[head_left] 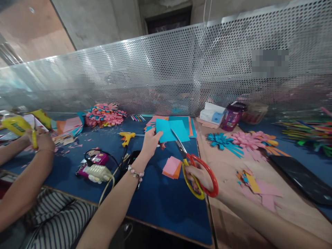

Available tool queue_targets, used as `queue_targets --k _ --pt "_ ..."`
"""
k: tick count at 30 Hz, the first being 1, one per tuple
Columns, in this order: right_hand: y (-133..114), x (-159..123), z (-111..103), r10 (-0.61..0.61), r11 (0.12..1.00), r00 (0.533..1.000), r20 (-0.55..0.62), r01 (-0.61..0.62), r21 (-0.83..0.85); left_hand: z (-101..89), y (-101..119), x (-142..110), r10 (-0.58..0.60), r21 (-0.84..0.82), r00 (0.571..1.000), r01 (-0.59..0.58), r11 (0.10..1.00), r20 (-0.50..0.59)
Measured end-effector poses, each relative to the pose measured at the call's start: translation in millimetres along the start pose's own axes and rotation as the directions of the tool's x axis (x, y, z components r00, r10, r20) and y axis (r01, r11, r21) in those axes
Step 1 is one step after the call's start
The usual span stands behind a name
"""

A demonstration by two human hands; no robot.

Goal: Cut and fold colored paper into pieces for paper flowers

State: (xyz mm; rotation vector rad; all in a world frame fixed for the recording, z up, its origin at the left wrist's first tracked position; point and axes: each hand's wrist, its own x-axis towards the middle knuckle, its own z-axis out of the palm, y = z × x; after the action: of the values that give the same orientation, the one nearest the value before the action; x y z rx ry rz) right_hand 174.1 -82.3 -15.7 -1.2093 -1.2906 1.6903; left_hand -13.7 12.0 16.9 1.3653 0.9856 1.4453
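My left hand (151,143) pinches the left edge of a blue sheet of paper (178,128), holding it above the table. My right hand (198,174) grips scissors (190,159) with one red and one yellow handle loop. Their blades reach up to the paper's lower part, where a cut or fold line runs upward. Below the sheet lies a small stack of pink and orange paper squares (172,166). More blue and pink sheets (192,127) lie behind the held paper.
A yellow glue gun (127,137) and a power strip (97,173) lie on the left. Pink paper flowers (105,116) are piled behind. On the right are a blue paper flower (220,141), a purple cup (233,116) and a black phone (301,176). A co-worker's hands (38,140) work at left.
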Motion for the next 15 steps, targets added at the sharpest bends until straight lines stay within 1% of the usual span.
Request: queue_targets --k 7,15 --pt "11.3 6.5 -5.5 -0.010 0.999 0.999 0.037 0.009 0.037 1.6 1.2 -0.3 -0.010 -0.008 1.000 0.010 1.000 -0.016" --pt "12.4 8.4 -6.1 -0.019 1.000 1.000 0.009 0.019 0.012 0.9 1.0 -1.2 0.005 0.014 1.000 -0.005 1.000 -0.022"
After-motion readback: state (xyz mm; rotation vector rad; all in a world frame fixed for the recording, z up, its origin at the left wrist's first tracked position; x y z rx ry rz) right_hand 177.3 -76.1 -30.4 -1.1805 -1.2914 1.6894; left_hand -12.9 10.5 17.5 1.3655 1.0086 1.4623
